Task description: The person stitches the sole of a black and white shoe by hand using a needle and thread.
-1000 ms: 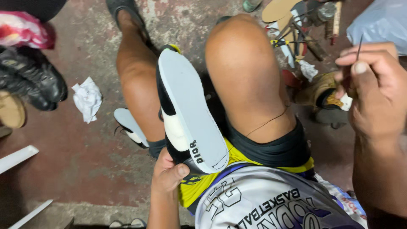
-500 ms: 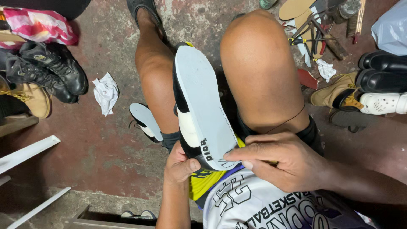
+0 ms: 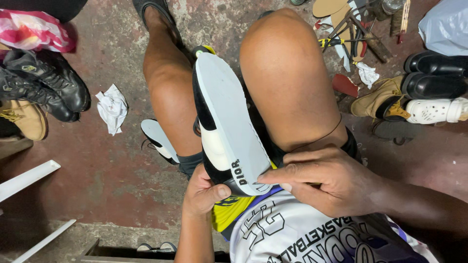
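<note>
A shoe-repair workshop, worked from a rough red-painted concrete floor. Worn black leather boots and tan boots wait in rows, beside scattered metal hand tools and loose tan insoles.

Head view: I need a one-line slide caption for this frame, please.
Seated person grips an upturned shoe between the knees, left hand and right hand at its heel.

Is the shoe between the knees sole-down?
No, the shoe lies sole-up between the knees, gripped at its heel by left hand and right hand.
</note>
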